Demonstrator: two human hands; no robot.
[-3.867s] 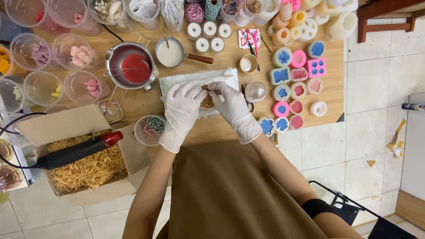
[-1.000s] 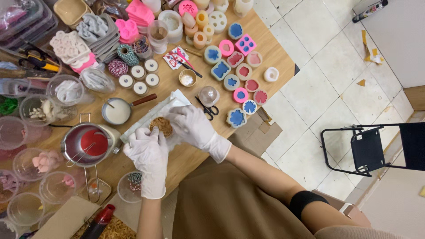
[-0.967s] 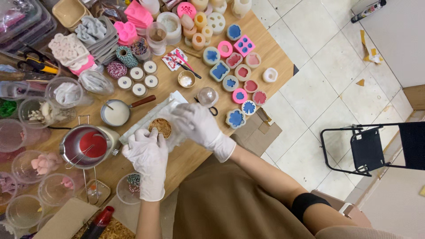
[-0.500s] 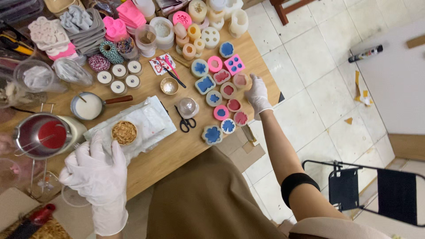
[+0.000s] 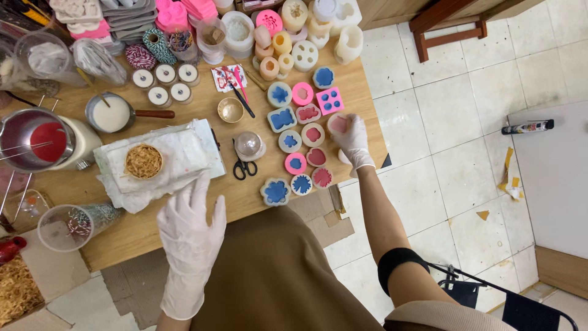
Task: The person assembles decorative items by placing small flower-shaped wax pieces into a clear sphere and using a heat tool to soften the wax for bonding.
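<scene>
1. Round mould (image 5: 337, 124), pale with a pink filling: it sits near the right edge of the wooden table (image 5: 257, 202), and our right hand (image 5: 352, 140), in a white glove, is closed around it. The fingers cover most of its rim, so we cannot make out its full outline.
2. Left hand (image 5: 191, 227), gloved: fingers spread and apart, holding nothing, lying at the near table edge with its fingertips at the white sheet (image 5: 184, 153).
3. Small round dish (image 5: 144, 162) of straw-coloured shreds, standing on that sheet, well apart from the mould.
4. Neighbouring moulds: a pink-filled round one (image 5: 313, 134) just beside our right hand, blue-filled ones (image 5: 276, 191) nearer us.
5. Scissors (image 5: 240, 165), partly under a clear dome (image 5: 248, 144).
6. Metal pot of red liquid (image 5: 37, 139), cut off at the left edge.
7. Cardboard box (image 5: 24, 282) of shreds, mostly out of view at bottom left.
</scene>
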